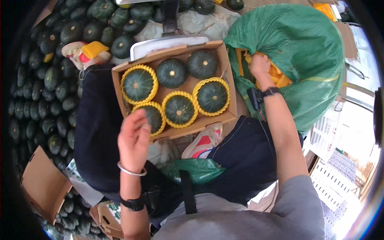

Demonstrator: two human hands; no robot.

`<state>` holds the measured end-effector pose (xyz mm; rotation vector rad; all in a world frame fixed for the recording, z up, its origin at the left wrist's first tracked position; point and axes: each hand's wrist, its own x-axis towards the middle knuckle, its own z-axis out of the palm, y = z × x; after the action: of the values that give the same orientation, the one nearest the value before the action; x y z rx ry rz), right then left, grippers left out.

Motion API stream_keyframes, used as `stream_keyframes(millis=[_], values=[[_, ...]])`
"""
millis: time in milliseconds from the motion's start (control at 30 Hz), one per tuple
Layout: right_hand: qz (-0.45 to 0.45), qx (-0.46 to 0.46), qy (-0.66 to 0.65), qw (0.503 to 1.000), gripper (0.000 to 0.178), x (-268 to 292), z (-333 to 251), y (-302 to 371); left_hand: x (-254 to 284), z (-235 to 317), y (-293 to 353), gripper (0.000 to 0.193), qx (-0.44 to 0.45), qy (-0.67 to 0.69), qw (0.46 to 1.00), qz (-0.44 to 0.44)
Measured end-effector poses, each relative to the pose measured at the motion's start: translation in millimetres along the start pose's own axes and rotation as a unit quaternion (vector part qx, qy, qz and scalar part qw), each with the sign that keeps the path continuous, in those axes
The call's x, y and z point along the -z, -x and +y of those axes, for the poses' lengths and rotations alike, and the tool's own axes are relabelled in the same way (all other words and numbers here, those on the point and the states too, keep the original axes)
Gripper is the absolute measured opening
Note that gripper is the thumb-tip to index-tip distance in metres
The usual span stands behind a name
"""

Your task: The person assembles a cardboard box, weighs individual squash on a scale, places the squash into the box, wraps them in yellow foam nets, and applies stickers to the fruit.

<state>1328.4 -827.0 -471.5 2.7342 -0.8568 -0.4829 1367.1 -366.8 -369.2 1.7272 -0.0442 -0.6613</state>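
Observation:
An open cardboard box (182, 134) holds several dark green pumpkins. At its far side, two pumpkins, one in the middle (171, 73) and one at the right (202, 64), are bare. The others, such as the near middle pumpkin (179, 110), wear yellow foam nets. My left hand (134, 140) hovers by the box's near left corner, fingers loosely bent and apart, nothing in them; it partly covers a netted pumpkin (153, 119). At the mouth of a big green woven sack (288, 36), my right hand (260, 66) is closed on a yellow foam net among more yellow nets (278, 76).
Many loose pumpkins (52, 78) lie heaped along the left. The box rests on a white-edged stand (138, 50) between my legs. A yellow foam net (95, 49) lies on my left shoe. An open carton (44, 184) is at the lower left, white crates (332, 180) at the right.

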Motion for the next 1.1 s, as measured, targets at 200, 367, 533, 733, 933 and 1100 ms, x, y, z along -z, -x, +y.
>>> stream_keyframes(millis=[200, 367, 533, 733, 933, 1100], values=[[-0.041, 0.206, -0.629, 0.748, 0.039, 150.5, -68.6, 163.3, -72.8, 12.5, 16.2, 0.060, -0.002, 0.111, 0.978, -0.176], [0.080, 0.195, -0.584, 0.784, 0.029, 137.5, -95.0, 237.3, -84.6, 32.4, 44.3, 0.036, 0.125, 0.238, 0.937, -0.221], [0.079, 0.312, -0.623, 0.713, 0.022, 138.0, -115.0, 263.2, -49.0, 12.9, 78.9, 0.035, 0.024, 0.021, 0.982, -0.184], [-0.390, 0.207, -0.719, 0.538, 0.030, 157.5, -106.6, 255.7, -19.3, 32.7, 95.1, 0.033, 0.133, 0.360, 0.920, -0.077], [-0.325, 0.118, -0.801, 0.489, 0.035, 147.9, -132.0, 270.8, -13.3, 21.6, 94.5, 0.026, 0.092, 0.273, 0.957, -0.039], [-0.340, 0.182, -0.787, 0.481, 0.035, 171.0, -121.9, 282.9, 0.8, 13.5, 93.4, 0.031, 0.136, 0.414, 0.892, -0.122]])
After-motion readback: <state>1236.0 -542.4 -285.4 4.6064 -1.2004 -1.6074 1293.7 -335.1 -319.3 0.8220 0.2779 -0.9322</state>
